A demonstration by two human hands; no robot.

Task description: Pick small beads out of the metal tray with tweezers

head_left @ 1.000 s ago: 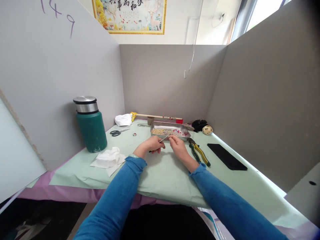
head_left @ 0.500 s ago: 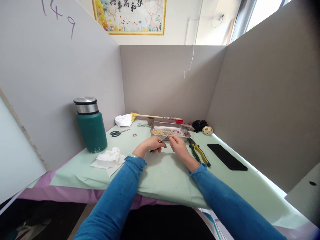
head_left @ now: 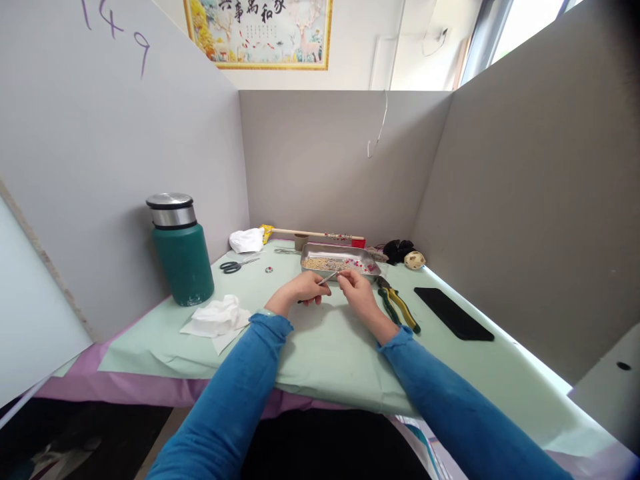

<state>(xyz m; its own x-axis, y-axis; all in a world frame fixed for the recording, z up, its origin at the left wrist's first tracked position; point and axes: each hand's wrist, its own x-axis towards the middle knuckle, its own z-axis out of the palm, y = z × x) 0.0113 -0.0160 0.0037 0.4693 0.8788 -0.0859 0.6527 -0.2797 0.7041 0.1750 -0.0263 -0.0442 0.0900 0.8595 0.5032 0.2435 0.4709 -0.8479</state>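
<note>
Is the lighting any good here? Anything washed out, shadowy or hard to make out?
In the head view, the window is washed out white at upper right, while the top-right corner goes nearly black; the green bottle has a soft shadow on the left partition; also in the head view, tiny pieces in the metal tray and fine detail near the right hand are too small to read.

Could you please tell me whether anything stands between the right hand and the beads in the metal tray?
Yes, the metal tray has a near wall between the right hand and the beads, but its top is open; the pliers lie to the right, outside that path.
</note>
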